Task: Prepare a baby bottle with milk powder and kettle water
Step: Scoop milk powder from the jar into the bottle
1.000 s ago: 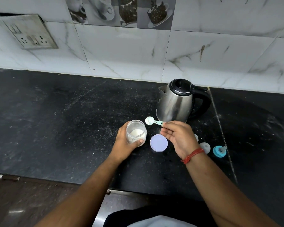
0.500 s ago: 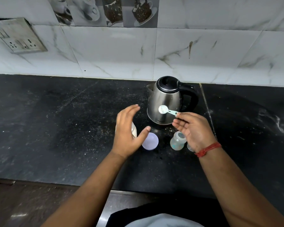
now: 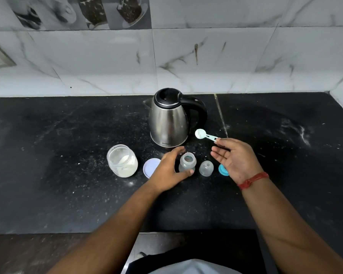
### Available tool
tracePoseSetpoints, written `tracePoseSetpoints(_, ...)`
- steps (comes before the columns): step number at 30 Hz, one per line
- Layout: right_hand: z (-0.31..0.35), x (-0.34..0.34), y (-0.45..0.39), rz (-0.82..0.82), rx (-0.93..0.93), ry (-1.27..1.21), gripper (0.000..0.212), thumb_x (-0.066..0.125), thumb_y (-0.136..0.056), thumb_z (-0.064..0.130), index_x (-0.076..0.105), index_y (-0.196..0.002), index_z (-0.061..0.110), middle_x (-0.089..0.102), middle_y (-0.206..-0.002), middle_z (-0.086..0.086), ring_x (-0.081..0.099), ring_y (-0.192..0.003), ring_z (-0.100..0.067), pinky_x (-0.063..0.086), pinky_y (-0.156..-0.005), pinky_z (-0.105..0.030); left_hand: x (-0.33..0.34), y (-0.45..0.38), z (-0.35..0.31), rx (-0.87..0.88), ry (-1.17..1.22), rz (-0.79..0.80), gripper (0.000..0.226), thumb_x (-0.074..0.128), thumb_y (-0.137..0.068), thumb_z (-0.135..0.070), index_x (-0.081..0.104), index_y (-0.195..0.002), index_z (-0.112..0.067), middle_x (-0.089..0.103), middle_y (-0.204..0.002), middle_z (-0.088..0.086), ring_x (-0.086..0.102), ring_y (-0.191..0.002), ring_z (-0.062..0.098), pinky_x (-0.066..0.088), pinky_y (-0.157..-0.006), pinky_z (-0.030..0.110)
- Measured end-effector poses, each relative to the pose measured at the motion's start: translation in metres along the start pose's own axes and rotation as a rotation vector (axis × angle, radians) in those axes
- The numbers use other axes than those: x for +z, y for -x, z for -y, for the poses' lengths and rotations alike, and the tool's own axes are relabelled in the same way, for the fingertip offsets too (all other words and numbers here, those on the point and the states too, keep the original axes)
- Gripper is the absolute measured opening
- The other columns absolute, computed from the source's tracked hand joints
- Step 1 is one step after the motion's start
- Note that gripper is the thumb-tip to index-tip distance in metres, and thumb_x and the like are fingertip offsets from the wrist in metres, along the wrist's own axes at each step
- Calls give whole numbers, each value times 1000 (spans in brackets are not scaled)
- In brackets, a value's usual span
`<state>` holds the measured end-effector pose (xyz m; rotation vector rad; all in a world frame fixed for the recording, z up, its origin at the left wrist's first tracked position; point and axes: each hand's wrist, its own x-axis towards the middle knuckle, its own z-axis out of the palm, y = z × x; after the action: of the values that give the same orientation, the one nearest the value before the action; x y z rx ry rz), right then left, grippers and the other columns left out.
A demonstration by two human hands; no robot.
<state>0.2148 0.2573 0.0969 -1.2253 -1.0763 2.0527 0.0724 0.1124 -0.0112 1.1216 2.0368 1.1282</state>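
Bottle: I see the small clear baby bottle point(image 3: 187, 162) standing upright and uncapped on the black counter point(image 3: 67, 139), in front of the kettle point(image 3: 168, 119).
Left hand: my left hand point(image 3: 169, 171) cups around the bottle, fingers curved behind it and thumb at its near base; I cannot tell whether the grip is firm.
Right hand: my right hand point(image 3: 236, 159) pinches the handle of the measuring scoop point(image 3: 203, 134) between thumb and forefinger, the other fingers spread loosely, palm up.
Scoop: its white bowl sits above and right of the bottle's mouth, beside the kettle (whatever is in it is too pale for me to make out).
Powder jar: the open glass jar point(image 3: 122, 160) with white powder stands left of the bottle, its round pale lid point(image 3: 150, 168) lying flat between them, partly under my left hand.
Bottle parts: a clear dome cap point(image 3: 206, 168) rests just right of the bottle; a blue ring point(image 3: 222, 170) lies beyond it, half hidden by my right hand.
Wrist: a red thread band point(image 3: 252, 180) circles my right wrist.
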Motion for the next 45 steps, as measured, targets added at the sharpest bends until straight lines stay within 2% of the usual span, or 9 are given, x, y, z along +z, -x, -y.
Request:
tracePoseSetpoints(2, 0, -6, -1, -6, 14, 10, 7, 64, -93, 2, 68, -89, 3, 68, -80, -6, 67, -79, -19, 60, -78, -33, 8, -4, 0, -26, 1, 7, 89, 73, -71, -59, 44, -147, -23, 56, -141, -8, 48, -135, 14, 41, -115, 43)
tracePoseSetpoints(7, 2, -16, -3, 8, 23, 33, 4, 65, -93, 3, 69, -92, 2, 68, -83, -7, 68, -81, -19, 61, -78, -33, 16, -6, -2, -7, 50, -41, 49, 77, -79, -39, 57, -124, -43, 67, -122, -18, 62, -118, 6, 48, -107, 40)
tracePoseSetpoints(15, 1, -8, -4, 51, -74, 213, 8, 67, -93, 7, 72, -96, 1, 69, -88, -8, 67, -88, -21, 59, -87, -38, -1, -4, -10, 130, 13, -226, 53, 83, -86, -25, 60, -133, -30, 58, -125, -10, 51, -122, -2, 37, -108, 15)
tracePoseSetpoints(20, -7, 14, 0, 73, -234, 450, 11, 68, -92, 11, 72, -82, 10, 69, -89, -7, 68, -85, -17, 59, -80, -32, -21, -3, -14, 157, 0, -258, 52, 80, -83, -36, 61, -132, -33, 57, -123, -10, 55, -122, 8, 39, -110, 22)
tracePoseSetpoints(24, -11, 31, 2, 30, -433, 659, 9, 71, -89, 13, 72, -81, 11, 61, -105, -2, 68, -85, -17, 58, -81, -28, -32, -1, -13, 161, 18, -269, 54, 82, -85, -32, 61, -134, -31, 56, -125, -11, 55, -124, 7, 38, -111, 22)
tracePoseSetpoints(28, -16, 44, 7, 28, -678, 864, 9, 72, -87, 9, 70, -79, 12, 55, -102, 4, 58, -85, -3, 44, -74, -7, -40, 1, -15, 172, 36, -284, 54, 82, -85, -30, 60, -134, -36, 56, -125, -13, 54, -124, 4, 37, -110, 18)
tracePoseSetpoints(34, -20, 51, 17, 95, -1028, 1166, 7, 68, -90, 18, 69, -86, 12, 50, -107, 6, 60, -79, -15, 55, -68, -36, -52, 4, -18, 184, 41, -282, 53, 82, -86, -28, 61, -134, -27, 57, -126, -10, 51, -122, -5, 35, -105, 10)
tracePoseSetpoints(40, -21, 54, 25, 60, -1279, 1422, 8, 64, -93, 20, 69, -86, 18, 58, -89, 3, 61, -62, -21, 47, -48, -33, -59, 4, -19, 197, 60, -294, 52, 82, -86, -27, 62, -134, -23, 58, -126, -8, 53, -124, 1, 37, -105, 12)
tracePoseSetpoints(45, -20, 56, 27, 89, -1299, 1460, 9, 62, -94, 19, 66, -85, 19, 57, -85, 4, 59, -58, -20, 46, -45, -34, -62, 5, -18, 200, 63, -292, 52, 82, -86, -27, 61, -134, -23, 58, -125, -7, 53, -124, 3, 39, -106, 17)
